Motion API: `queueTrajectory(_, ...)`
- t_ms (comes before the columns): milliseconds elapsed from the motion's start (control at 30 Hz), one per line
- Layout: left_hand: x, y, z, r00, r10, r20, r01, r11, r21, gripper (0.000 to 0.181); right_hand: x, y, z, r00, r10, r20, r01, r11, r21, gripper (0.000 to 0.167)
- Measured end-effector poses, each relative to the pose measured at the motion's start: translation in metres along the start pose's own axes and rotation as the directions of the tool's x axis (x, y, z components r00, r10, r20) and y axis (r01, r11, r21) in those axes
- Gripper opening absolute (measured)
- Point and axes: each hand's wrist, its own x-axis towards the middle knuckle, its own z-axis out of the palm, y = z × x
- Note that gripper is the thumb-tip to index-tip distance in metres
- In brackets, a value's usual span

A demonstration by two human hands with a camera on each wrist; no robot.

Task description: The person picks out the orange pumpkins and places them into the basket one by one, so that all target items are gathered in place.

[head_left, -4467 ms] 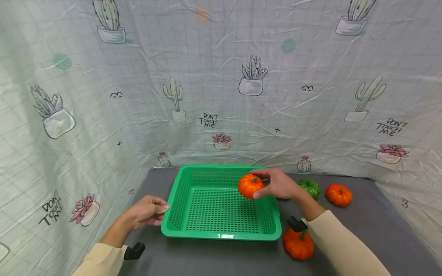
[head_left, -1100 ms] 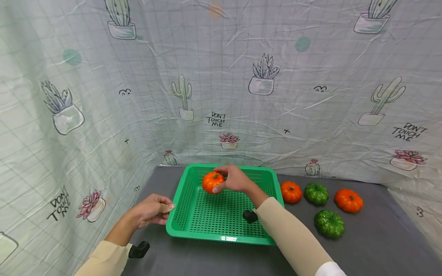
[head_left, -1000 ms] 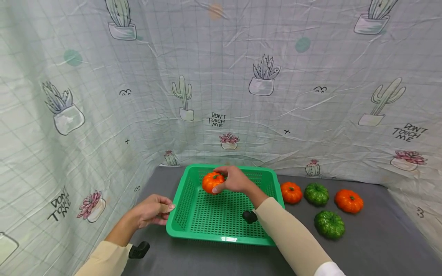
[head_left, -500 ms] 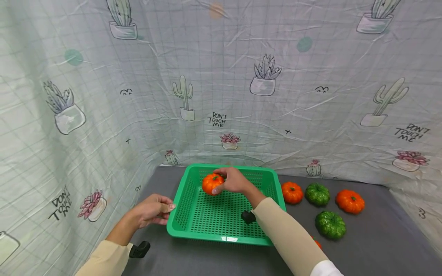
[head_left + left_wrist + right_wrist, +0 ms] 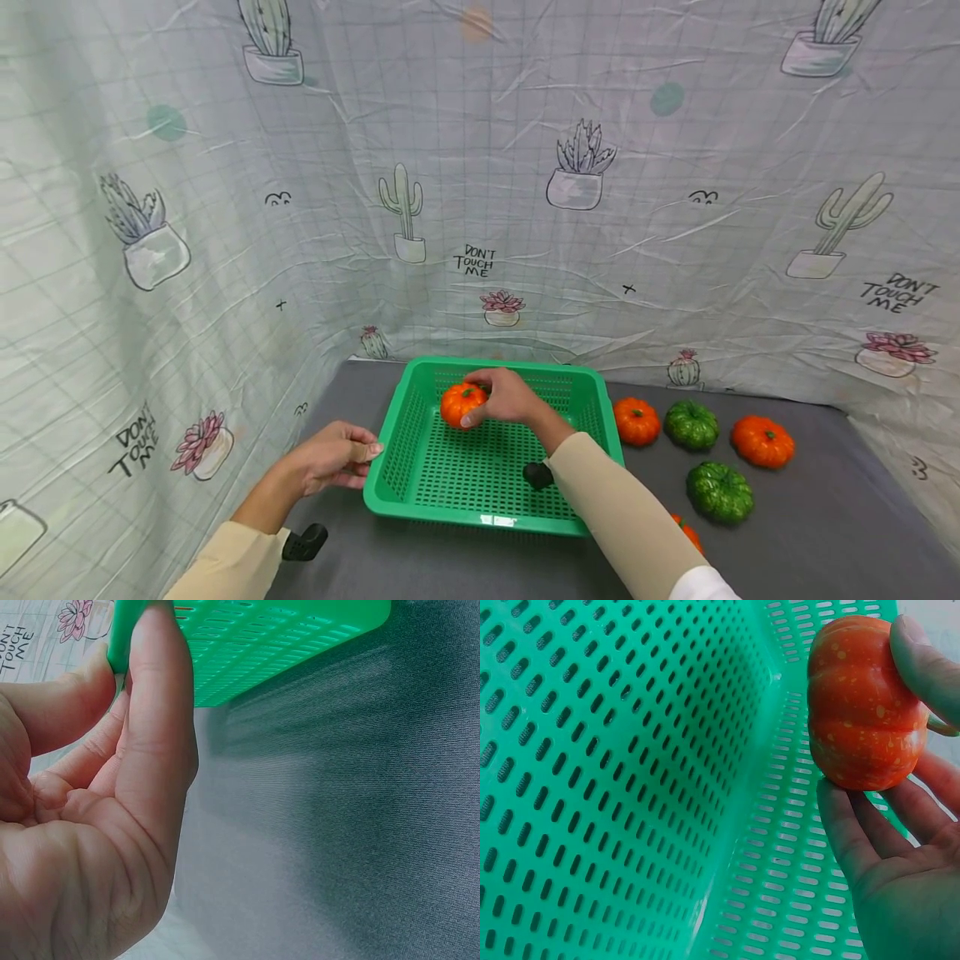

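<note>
Held pumpkin, head view: orange, inside the green basket, near the back left corner. Its green stem is on top. Fingers hide its right side, and I can't tell if its bottom touches the basket floor.
Right hand, head view: thumb and fingers clamped on that pumpkin.
Left hand, head view: pinching the basket's left rim.
Basket, head view: its long way runs left to right. The right sleeve hides its front right corner.
Right of basket, head view: a near orange pumpkin, a back green pumpkin, a far orange pumpkin and a front green pumpkin. The sleeve hides most of a tucked orange pumpkin.
Rim, left wrist view: thumb and pointing finger squeeze it. Other fingers are partly hidden, and most of the basket is cut off at the top.
Stem, right wrist view: points right, toward the hand. The pumpkin's long way runs up and down, across the stem. The thumb and palm are cut off at the right.
</note>
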Motion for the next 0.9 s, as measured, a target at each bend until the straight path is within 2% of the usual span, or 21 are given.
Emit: queueTrajectory(900,0.0,-0.0015,-0.0004,1.0,0.012,0.004,-0.012,1.0,0.003,0.022,0.0061,0.0082,0.01,0.998,-0.023,0.067,0.028,0.997,-0.075,0.075)
